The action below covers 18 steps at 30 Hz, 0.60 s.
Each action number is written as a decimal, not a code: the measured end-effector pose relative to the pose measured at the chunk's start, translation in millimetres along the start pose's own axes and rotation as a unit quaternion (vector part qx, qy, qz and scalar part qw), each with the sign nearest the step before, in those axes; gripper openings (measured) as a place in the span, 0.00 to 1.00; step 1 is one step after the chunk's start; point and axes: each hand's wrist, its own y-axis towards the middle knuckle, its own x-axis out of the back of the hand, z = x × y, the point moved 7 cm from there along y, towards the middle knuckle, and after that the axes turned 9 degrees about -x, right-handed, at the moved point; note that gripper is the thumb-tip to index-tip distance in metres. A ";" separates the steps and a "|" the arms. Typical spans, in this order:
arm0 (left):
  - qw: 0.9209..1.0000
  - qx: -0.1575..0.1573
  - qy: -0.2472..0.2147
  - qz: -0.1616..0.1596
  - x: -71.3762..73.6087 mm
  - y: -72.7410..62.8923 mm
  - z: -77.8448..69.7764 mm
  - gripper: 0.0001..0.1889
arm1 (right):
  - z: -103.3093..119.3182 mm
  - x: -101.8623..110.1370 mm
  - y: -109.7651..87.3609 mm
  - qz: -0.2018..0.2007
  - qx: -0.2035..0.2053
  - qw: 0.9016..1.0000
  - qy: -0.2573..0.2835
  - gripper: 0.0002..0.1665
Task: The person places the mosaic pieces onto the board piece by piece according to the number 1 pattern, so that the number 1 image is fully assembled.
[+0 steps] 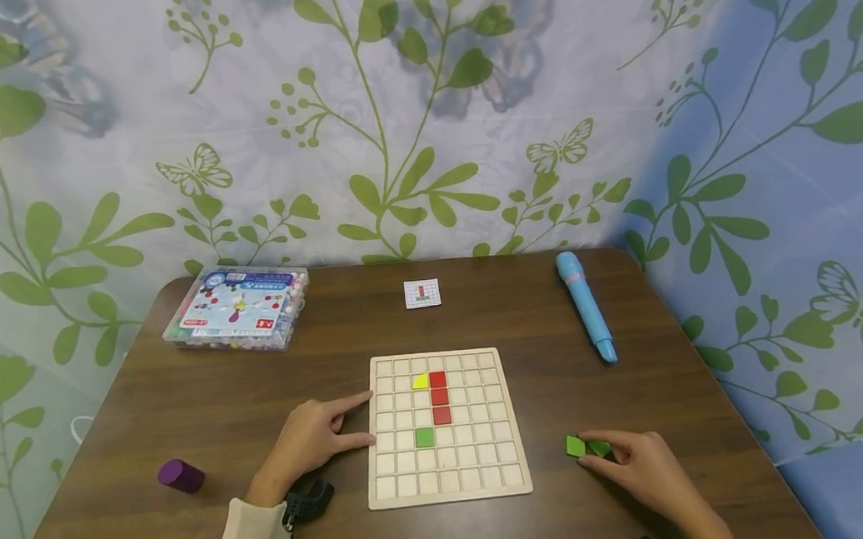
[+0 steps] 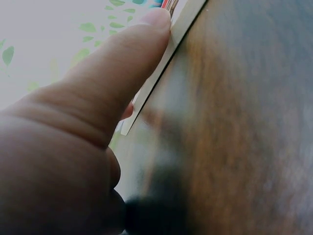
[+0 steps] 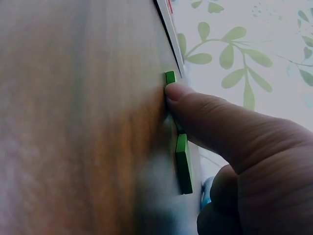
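Note:
A pale wooden grid board [image 1: 447, 485] lies flat on the table, holding a column of red tiles [image 1: 440, 397], a yellow tile [image 1: 421, 381] with a rounded corner and a green square tile [image 1: 424, 437]. At the board's left edge, my left hand [image 1: 309, 432] touches the rim with straight index finger and thumb. To the right of the board, my right hand [image 1: 640, 464] pinches a green tile [image 1: 575, 446] between thumb and index finger, low at the tabletop. A second green tile [image 3: 184, 164] lies just behind it, partly under the fingers.
A small printed pattern card [image 1: 421, 293] lies beyond the board. A clear plastic case [image 1: 239, 308] of colourful parts stands at the back left, a blue microphone-shaped pen [image 1: 587, 307] at the back right. A purple cylinder [image 1: 181, 476] lies left of my left arm.

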 end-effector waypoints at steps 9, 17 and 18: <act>1.000 0.022 0.002 0.019 -3.2 -1.3 2.3 0.37 | 8.1 3.3 0.9 -0.033 0.042 0.998 -0.021 0.15; 1.000 0.024 -0.001 0.019 -2.3 -1.2 1.7 0.37 | 25.5 9.5 8.3 -0.066 0.080 0.994 -0.035 0.14; 1.000 0.023 0.000 0.019 -2.2 -1.0 1.7 0.37 | 28.1 9.6 9.7 -0.066 0.082 0.994 -0.037 0.14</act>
